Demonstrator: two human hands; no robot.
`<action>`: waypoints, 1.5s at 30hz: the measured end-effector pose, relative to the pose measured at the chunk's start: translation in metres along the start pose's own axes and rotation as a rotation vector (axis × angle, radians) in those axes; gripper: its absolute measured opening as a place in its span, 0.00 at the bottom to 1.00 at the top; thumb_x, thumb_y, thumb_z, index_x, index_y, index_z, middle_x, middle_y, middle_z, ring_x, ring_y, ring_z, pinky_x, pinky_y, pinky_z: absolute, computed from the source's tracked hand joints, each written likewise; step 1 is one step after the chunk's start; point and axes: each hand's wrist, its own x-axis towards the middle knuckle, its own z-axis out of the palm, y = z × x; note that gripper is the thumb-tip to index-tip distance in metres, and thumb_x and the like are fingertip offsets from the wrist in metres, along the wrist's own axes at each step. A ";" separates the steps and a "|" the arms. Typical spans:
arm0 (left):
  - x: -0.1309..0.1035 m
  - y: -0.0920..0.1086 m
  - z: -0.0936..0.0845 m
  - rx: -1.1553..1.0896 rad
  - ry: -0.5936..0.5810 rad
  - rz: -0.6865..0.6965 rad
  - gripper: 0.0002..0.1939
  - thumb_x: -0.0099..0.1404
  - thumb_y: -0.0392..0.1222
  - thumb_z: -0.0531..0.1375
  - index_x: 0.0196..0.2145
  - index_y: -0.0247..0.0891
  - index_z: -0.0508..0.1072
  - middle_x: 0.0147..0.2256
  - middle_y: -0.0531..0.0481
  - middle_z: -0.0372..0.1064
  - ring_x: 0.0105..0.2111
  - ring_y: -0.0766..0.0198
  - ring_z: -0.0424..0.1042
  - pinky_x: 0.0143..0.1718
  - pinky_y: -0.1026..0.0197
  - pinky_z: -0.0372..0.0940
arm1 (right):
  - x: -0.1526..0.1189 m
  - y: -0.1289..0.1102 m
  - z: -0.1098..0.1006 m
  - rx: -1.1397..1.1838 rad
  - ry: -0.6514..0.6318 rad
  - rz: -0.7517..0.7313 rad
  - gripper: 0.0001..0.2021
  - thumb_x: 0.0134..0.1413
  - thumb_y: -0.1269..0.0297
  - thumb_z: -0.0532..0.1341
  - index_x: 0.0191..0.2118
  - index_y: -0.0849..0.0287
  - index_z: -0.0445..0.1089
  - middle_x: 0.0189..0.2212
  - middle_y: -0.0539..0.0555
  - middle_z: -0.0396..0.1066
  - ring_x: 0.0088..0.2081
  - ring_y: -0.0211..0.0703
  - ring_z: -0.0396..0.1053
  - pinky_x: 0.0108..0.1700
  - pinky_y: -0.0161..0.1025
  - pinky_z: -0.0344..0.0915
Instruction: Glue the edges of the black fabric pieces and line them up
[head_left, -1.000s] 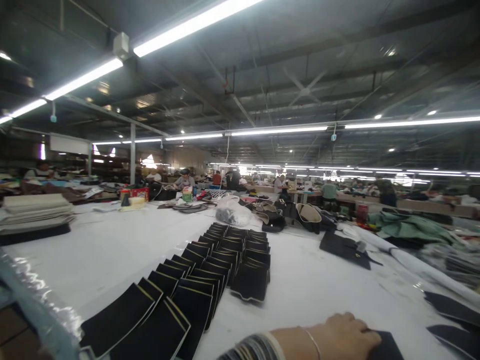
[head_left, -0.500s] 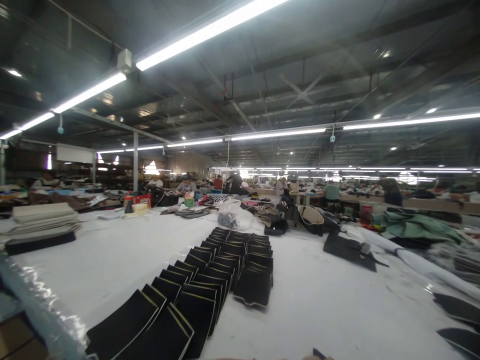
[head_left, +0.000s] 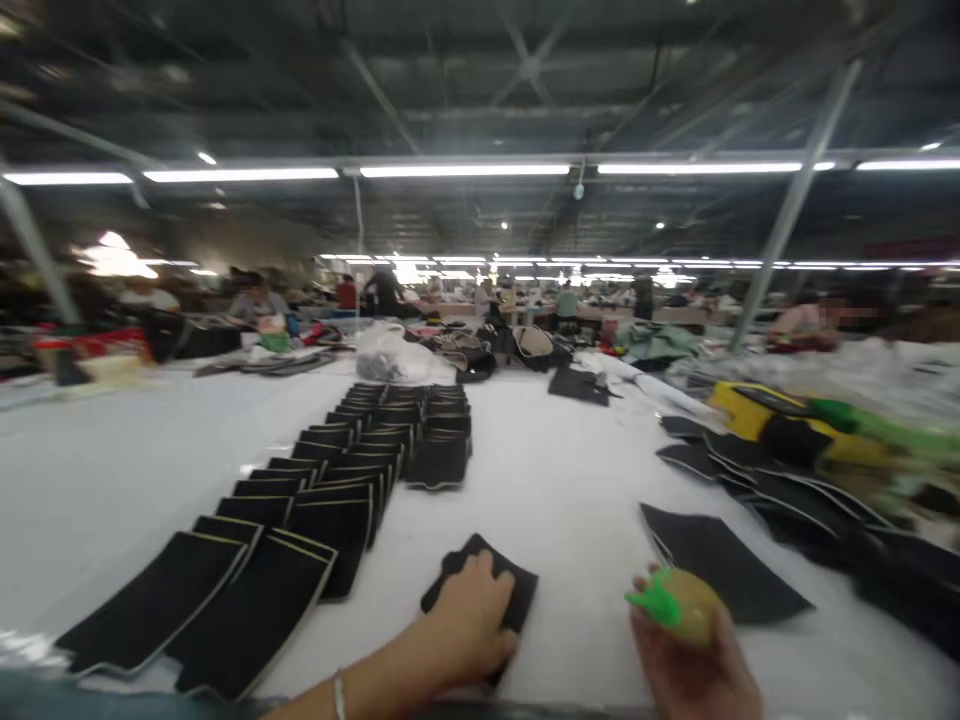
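My left hand [head_left: 472,610] lies on a small black piece [head_left: 521,590] near the table's front edge, fingers spread over it. To the right, my right hand [head_left: 686,660] is wrapped round a yellowish bottle with a green nozzle [head_left: 690,605], the nozzle pointing left. Just behind that hand a larger black piece [head_left: 727,560] rests flat on the white table [head_left: 555,480]. Overlapping rows of black pieces with pale edges [head_left: 255,610] run from the front left toward the middle of the table.
More curved black pieces [head_left: 795,500] lie at the right beside a yellow object [head_left: 757,410]. A clear plastic bag [head_left: 397,352] and a black flap piece [head_left: 581,385] are further back. People work in the background, one in pink [head_left: 806,320] at the right.
The view has swung right and down. Both my hands have come into view, the left on a black piece and the right with the bottle.
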 end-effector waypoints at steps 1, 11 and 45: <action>-0.002 0.004 -0.001 0.019 -0.017 -0.029 0.18 0.56 0.41 0.56 0.45 0.36 0.71 0.47 0.37 0.64 0.48 0.48 0.66 0.48 0.49 0.64 | -0.002 -0.004 0.000 0.052 -0.036 0.002 0.21 0.44 0.47 0.68 0.43 0.52 0.73 0.49 0.56 0.70 0.46 0.53 0.70 0.40 0.49 0.74; -0.008 0.014 -0.011 0.059 -0.123 -0.023 0.18 0.57 0.41 0.56 0.46 0.35 0.69 0.49 0.38 0.60 0.50 0.48 0.61 0.44 0.52 0.65 | -0.026 -0.017 0.024 0.031 -0.124 -0.034 0.17 0.44 0.59 0.72 0.41 0.57 0.73 0.39 0.54 0.75 0.40 0.51 0.73 0.36 0.46 0.75; 0.012 -0.030 0.006 -0.136 -0.024 0.043 0.20 0.67 0.41 0.44 0.43 0.46 0.74 0.33 0.49 0.69 0.34 0.58 0.71 0.32 0.61 0.55 | -0.031 0.002 0.068 -1.195 -0.420 -0.771 0.27 0.47 0.56 0.70 0.52 0.54 0.63 0.47 0.55 0.68 0.47 0.53 0.66 0.50 0.47 0.63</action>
